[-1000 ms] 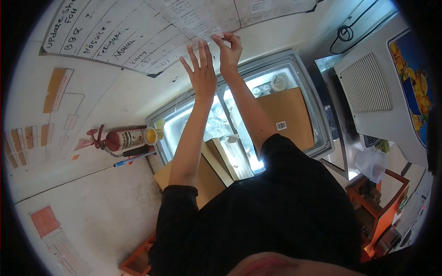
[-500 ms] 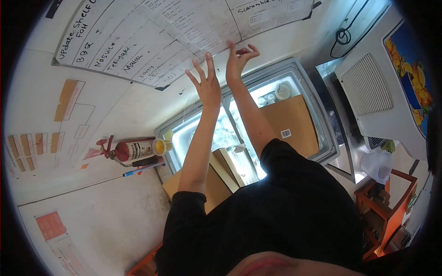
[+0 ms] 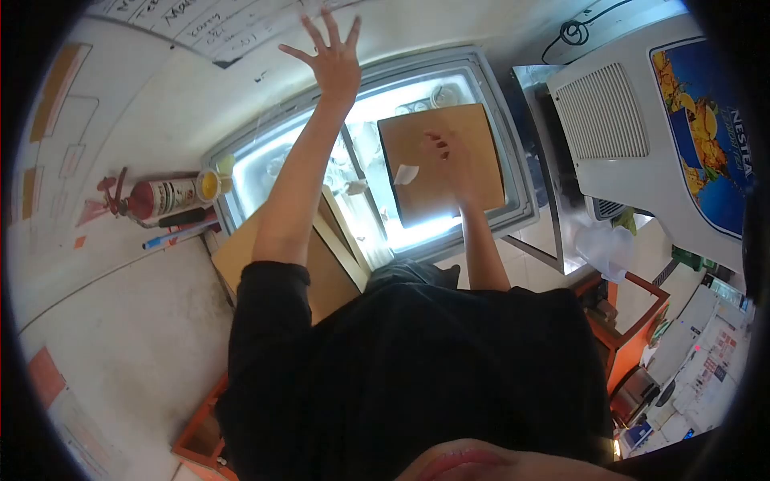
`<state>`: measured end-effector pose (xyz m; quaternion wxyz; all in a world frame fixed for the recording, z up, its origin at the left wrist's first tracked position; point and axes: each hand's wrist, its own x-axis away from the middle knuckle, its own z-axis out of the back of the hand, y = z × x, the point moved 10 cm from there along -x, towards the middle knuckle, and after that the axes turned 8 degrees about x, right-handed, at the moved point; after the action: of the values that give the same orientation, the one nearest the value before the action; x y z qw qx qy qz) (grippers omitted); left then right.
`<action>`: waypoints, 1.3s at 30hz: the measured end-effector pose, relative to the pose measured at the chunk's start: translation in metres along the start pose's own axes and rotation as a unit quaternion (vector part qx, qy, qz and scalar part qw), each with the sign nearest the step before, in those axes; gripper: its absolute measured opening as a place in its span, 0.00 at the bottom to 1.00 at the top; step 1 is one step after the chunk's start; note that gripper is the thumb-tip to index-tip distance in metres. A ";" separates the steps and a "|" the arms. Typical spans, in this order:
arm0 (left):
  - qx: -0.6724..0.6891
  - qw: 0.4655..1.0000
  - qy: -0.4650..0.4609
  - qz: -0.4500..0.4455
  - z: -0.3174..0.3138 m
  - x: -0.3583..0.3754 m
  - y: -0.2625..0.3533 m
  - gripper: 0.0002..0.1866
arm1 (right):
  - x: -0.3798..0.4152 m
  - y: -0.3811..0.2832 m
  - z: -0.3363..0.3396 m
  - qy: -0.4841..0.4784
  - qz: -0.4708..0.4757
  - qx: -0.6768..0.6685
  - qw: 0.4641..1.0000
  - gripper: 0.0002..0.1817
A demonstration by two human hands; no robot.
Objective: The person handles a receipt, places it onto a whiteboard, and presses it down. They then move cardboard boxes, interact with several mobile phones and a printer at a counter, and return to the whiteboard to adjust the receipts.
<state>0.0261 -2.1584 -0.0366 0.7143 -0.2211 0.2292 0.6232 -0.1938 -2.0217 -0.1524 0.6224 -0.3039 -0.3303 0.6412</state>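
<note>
My left hand (image 3: 333, 68) is raised with its fingers spread, near the whiteboard's lower edge and the back rim of a lit, glass-topped chest (image 3: 513, 160). It holds nothing. My right hand (image 3: 451, 164) is over a brown cardboard box (image 3: 409, 128) on the right part of the chest, blurred, its fingers partly curled. Whether it touches the box cannot be made out. A small pale paper or label (image 3: 407, 174) shows beside that hand. Pale items and a round white tub (image 3: 442, 97) show inside the chest.
More cardboard (image 3: 321, 272) lies at the chest's left front. A red fire extinguisher (image 3: 160, 199) and a yellow-lidded container (image 3: 209, 185) are at the left wall. The whiteboard (image 3: 216, 28) is above. A white machine (image 3: 601, 112) and orange shelf (image 3: 626, 329) stand right.
My right hand has come down from beside the whiteboard to over the box. My left hand stays raised, fingers now wider apart. The camera view has shifted, and a pale paper shows at the box.
</note>
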 end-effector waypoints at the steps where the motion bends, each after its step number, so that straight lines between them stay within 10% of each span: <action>1: -0.009 0.995 -0.097 0.008 -0.012 0.013 0.005 0.34 | 0.013 -0.002 -0.011 -0.055 0.028 0.069 0.996 0.20; 4: 0.086 0.950 -0.301 0.008 -0.061 0.101 0.015 0.15 | 0.046 -0.021 -0.031 -0.010 0.076 0.119 0.990 0.18; 9: 0.220 0.768 -0.497 0.340 -0.179 0.323 -0.046 0.29 | 0.053 -0.021 -0.065 -0.089 0.070 0.144 0.983 0.14; 12: 0.034 0.751 -0.640 0.158 -0.067 0.281 0.004 0.32 | 0.027 -0.011 -0.080 -0.105 0.012 0.060 0.993 0.14; 16: 0.110 0.772 -0.595 0.193 -0.097 0.305 0.014 0.31 | -0.011 -0.050 -0.090 -0.048 0.091 0.004 0.995 0.12; 18: 0.126 0.775 -0.595 0.170 -0.103 0.303 0.011 0.30 | -0.035 -0.072 -0.132 -0.087 0.233 0.152 0.957 0.11; 23: 0.151 0.791 -0.583 0.111 -0.116 0.303 0.000 0.15 | -0.075 -0.071 -0.205 -0.067 0.207 0.448 0.867 0.11; 35: 0.211 0.726 -0.654 0.005 -0.110 0.298 -0.006 0.11 | -0.066 -0.069 -0.182 -0.213 0.260 0.253 0.907 0.13; 39: 0.183 0.772 -0.607 0.031 -0.092 0.279 -0.003 0.09 | 0.036 0.006 -0.187 -0.399 -0.028 0.098 0.911 0.07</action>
<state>0.0576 -1.9943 -0.2781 0.7120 0.3458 -0.1358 0.5958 -0.0490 -1.9772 -0.2680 0.4829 0.0492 -0.4947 0.7209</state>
